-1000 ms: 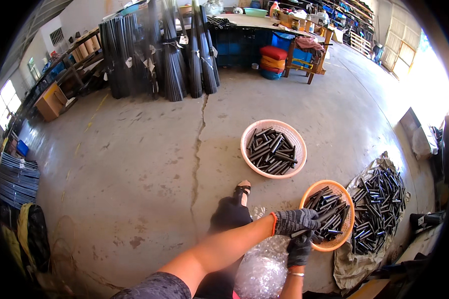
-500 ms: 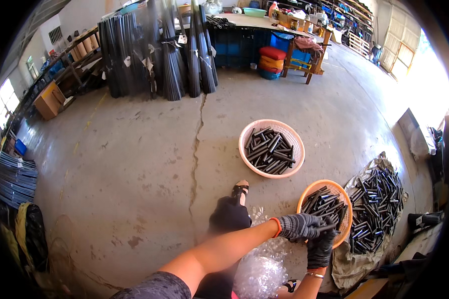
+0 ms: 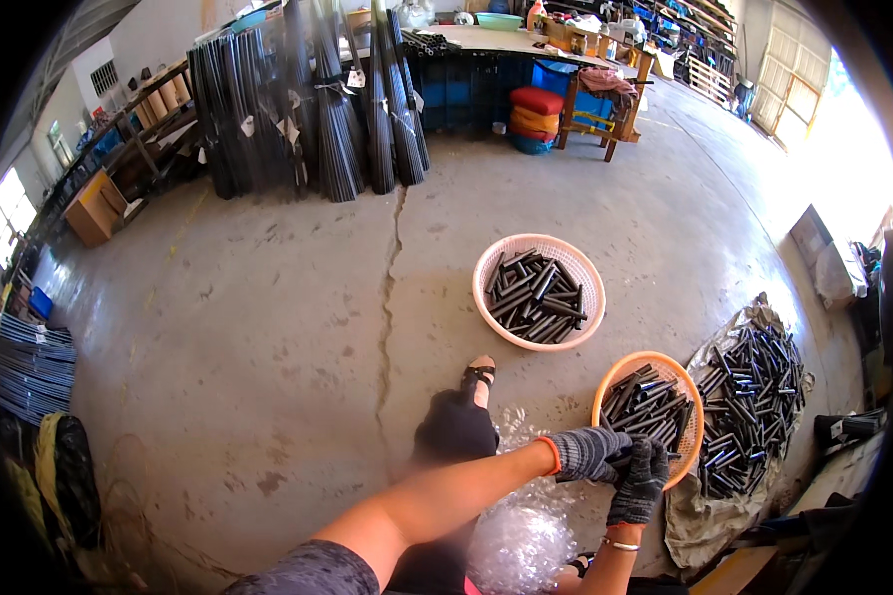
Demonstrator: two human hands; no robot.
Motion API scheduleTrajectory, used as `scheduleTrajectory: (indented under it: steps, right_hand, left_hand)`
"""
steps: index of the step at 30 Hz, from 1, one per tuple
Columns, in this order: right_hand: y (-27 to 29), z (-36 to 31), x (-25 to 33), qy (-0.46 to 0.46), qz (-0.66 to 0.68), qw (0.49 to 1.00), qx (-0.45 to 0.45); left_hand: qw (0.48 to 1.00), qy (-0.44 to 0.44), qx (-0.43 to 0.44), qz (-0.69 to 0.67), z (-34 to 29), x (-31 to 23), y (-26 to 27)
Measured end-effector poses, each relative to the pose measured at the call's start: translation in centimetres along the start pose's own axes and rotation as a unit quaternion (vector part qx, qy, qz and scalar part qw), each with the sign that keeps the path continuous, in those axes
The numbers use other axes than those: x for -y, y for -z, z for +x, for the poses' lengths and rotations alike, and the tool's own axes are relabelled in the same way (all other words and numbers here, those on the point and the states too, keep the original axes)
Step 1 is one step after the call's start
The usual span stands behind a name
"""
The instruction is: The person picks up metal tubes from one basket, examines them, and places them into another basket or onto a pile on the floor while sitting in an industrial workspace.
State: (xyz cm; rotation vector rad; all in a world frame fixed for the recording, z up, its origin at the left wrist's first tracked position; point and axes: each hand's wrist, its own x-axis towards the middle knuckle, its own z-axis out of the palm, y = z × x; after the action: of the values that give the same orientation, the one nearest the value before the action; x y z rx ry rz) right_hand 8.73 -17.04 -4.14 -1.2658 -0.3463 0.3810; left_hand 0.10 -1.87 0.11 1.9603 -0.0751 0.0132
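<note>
1. Bundles of long dark rods (image 3: 337,149) stand upright at the back, some with pale tags.
2. Beside them is a long table (image 3: 486,38) with a green basin (image 3: 499,21) on top.
3. A red cushion-like item (image 3: 537,101) tops a stack with orange and blue below.
4. Just right of the stack, a pink cloth (image 3: 607,83) drapes over a wooden frame (image 3: 610,149).
5. At left are a cardboard box (image 3: 97,208), a bright window (image 3: 8,213) and a heap of blue-grey rods (image 3: 32,359).
6. A crack (image 3: 386,327) runs along the concrete floor (image 3: 268,347).
</note>
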Motion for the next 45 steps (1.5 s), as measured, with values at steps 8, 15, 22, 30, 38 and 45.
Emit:
scheduleTrajectory:
  steps: [8,15,22,30,38,45]
  right_hand:
    - [-2.0,-1.6,-0.2,-0.048,-0.108,0.981,0.151]
    - [3.2,-3.6,-9.9,0.040,-0.363,0.918,0.153]
    - [11.2,-5.5,-16.9,-0.305,-0.198,0.931,-0.026]
    - [-1.6,-1.8,-1.4,-0.083,0.024,0.973,0.215]
    - [9.7,-6.2,-16.8,-0.378,-0.168,0.910,-0.012]
    - [-2.3,-1.7,-1.8,-0.095,0.046,0.984,0.146]
  left_hand:
    - [0.978,0.016,-0.047,-0.203,0.2,0.1,1.4]
    - [0.985,0.064,-0.022,-0.160,-0.1,0.7,1.2]
    - [0.927,0.129,-0.037,-0.350,0.5,-0.7,1.2]
    - [0.923,0.103,0.016,-0.370,-0.2,-0.6,1.7]
    - [0.904,0.125,0.009,-0.408,-0.1,-1.7,1.8]
    - [0.896,0.135,0.011,-0.424,-0.7,-1.9,2.1]
